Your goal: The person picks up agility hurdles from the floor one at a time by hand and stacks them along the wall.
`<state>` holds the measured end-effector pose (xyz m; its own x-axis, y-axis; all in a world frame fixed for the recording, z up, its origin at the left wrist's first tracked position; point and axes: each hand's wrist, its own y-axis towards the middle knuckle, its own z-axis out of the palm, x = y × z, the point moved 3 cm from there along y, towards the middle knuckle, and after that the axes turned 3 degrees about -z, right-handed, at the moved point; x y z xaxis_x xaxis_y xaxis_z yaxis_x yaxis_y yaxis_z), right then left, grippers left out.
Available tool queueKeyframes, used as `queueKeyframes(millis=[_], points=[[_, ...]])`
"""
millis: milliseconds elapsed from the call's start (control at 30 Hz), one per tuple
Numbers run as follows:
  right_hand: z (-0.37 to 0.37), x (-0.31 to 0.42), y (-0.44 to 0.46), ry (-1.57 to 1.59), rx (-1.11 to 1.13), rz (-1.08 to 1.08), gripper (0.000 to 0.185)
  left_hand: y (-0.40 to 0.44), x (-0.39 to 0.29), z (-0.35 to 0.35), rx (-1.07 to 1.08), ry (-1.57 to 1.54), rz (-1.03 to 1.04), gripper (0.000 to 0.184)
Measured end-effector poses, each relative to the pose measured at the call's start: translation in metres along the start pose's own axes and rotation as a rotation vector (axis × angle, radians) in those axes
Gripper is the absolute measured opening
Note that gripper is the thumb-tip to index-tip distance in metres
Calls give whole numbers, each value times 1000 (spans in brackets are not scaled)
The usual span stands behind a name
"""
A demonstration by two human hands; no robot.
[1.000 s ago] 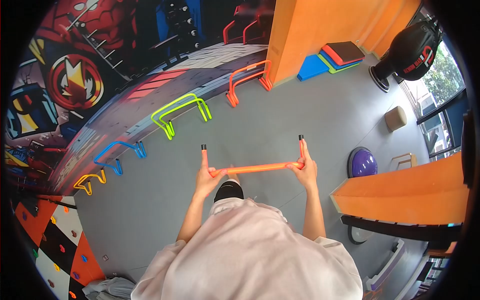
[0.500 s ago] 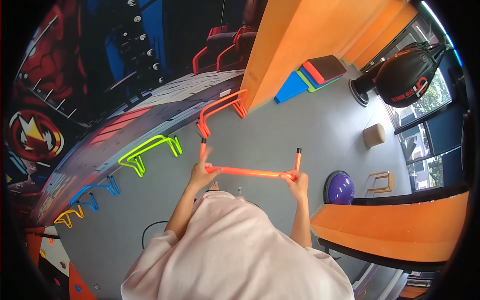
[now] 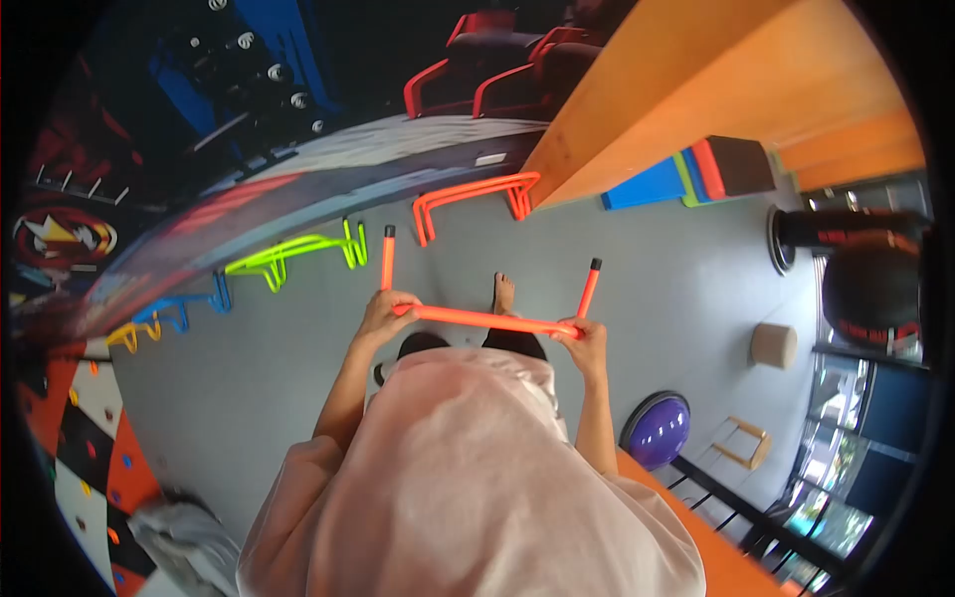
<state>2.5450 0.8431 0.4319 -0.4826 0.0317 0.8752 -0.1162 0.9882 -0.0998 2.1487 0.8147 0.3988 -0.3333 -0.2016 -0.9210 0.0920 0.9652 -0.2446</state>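
Note:
An orange-red hurdle (image 3: 482, 318) with black-tipped legs is held out in front of my body, its long bar running roughly level and both legs pointing away from me. My left hand (image 3: 386, 316) is closed around the bar's left corner. At the right corner, my right hand (image 3: 582, 341) grips the bar with its fingers wrapped round it. My bare foot (image 3: 504, 293) shows on the grey floor beyond the bar.
Along the mural wall stand orange-red (image 3: 476, 194), green (image 3: 298, 249), blue (image 3: 184, 306) and yellow (image 3: 134, 333) hurdles. To the right are folded mats (image 3: 647, 185), a brown stool (image 3: 773, 345), a purple balance dome (image 3: 660, 432), a wooden frame (image 3: 741, 443) and a black punching bag (image 3: 870, 289).
The view has turned and moved forward, bringing the wall's orange-red hurdles nearer the held one. A bare foot now shows ahead of the bar. Both hands keep their hold.

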Motion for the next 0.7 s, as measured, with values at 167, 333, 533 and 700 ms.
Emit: queueKeyframes(millis=[167, 333, 533, 700], points=[[-14, -26, 103, 5, 253, 56, 33, 36, -22, 32, -231, 171, -352, 43], [6, -89, 167, 23, 443, 152, 40, 71, 18, 64, -259, 180, -474, 41], [99, -227, 221, -311, 451, 210, 34, 142, 182, 115, -168, 255, -712, 50], [198, -394, 246, -251, 508, 315, 30, 209, 324, 145, -57, 341, -801, 52]])
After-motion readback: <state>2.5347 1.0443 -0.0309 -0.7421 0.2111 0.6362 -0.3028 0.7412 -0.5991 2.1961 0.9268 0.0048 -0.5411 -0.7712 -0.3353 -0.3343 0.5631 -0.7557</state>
